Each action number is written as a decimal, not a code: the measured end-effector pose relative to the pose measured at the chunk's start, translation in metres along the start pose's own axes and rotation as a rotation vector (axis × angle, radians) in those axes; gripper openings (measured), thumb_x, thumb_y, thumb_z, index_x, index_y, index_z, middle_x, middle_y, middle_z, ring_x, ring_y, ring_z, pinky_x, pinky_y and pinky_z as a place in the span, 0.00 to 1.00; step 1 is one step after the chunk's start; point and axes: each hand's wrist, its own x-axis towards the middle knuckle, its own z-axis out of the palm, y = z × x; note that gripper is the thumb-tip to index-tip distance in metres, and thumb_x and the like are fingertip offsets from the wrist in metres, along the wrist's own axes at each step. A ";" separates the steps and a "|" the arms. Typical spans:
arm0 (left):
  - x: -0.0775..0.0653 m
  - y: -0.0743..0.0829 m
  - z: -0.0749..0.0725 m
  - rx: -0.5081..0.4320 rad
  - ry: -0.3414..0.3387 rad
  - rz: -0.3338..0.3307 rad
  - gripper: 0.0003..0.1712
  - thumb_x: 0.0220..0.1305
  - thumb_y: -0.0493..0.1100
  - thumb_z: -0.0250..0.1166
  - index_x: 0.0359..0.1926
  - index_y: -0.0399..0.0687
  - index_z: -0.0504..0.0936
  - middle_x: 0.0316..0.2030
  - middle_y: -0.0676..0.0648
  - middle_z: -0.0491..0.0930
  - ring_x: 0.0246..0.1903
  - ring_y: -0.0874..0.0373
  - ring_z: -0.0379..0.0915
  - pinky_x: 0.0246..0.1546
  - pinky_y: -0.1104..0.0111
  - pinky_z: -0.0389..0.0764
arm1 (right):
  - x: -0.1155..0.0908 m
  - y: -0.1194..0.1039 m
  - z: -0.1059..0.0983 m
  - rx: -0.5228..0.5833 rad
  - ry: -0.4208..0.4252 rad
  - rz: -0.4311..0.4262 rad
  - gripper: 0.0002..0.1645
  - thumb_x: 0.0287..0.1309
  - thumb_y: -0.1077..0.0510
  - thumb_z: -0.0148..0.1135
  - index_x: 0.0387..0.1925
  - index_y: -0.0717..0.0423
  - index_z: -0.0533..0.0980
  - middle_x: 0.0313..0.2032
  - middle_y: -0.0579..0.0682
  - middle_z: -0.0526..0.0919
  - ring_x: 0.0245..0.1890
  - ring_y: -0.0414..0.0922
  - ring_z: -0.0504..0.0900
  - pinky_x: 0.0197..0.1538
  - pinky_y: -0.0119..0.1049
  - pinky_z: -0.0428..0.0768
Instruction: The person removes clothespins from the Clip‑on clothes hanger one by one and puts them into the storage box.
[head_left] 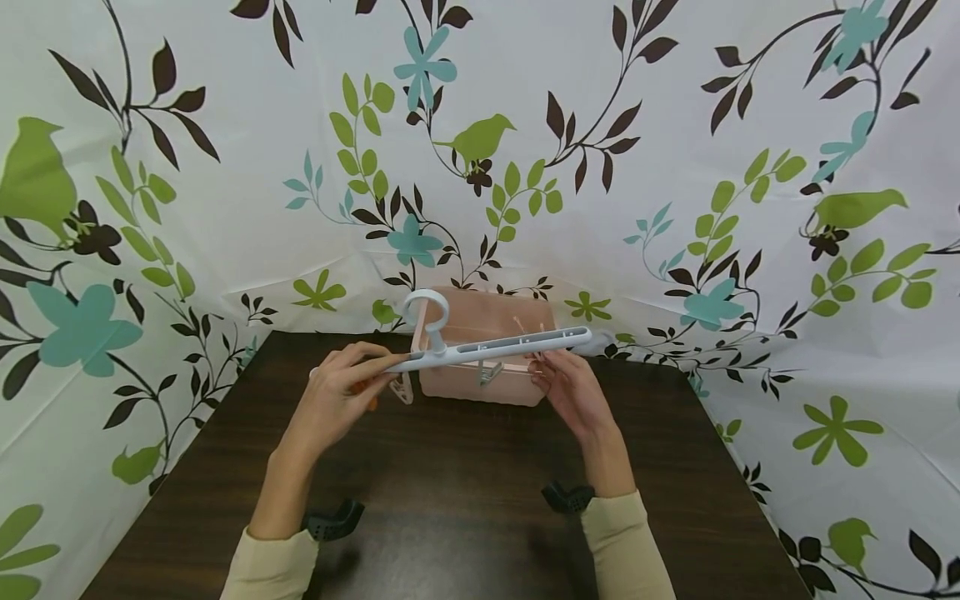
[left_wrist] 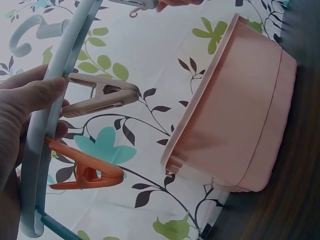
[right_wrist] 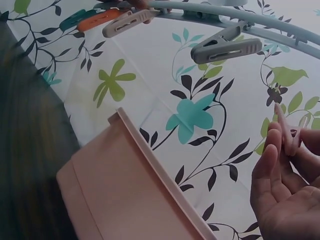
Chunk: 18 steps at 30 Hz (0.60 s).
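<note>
My left hand (head_left: 345, 392) grips a light grey-blue clip hanger (head_left: 502, 346) by its left part, thumb over the bar. The hanger is held up over the table, its round hook pointing upward. From its bar hang a teal clothespin (right_wrist: 77, 19), an orange clothespin (left_wrist: 87, 167), a beige clothespin (left_wrist: 102, 95) and a grey clothespin (right_wrist: 227, 47). Below the hanger's right end, my right hand (head_left: 573, 392) pinches a pink clothespin (right_wrist: 290, 132) between thumb and fingers. In the right wrist view this pin is apart from the bar.
A pink plastic bin (head_left: 480, 392) stands at the back of the dark wooden table (head_left: 450, 500), behind the hanger. A white cloth (head_left: 525, 83) printed with leaves, flowers and birds hangs behind and along the sides. Black wrist mounts (head_left: 333, 521) sit on both forearms.
</note>
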 end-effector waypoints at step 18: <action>-0.002 -0.001 0.000 0.001 -0.024 -0.030 0.26 0.59 0.32 0.80 0.57 0.59 0.92 0.50 0.52 0.86 0.42 0.58 0.75 0.47 0.61 0.70 | 0.030 -0.004 0.002 -0.203 0.036 -0.039 0.25 0.82 0.59 0.57 0.71 0.71 0.71 0.68 0.51 0.77 0.60 0.45 0.74 0.62 0.44 0.73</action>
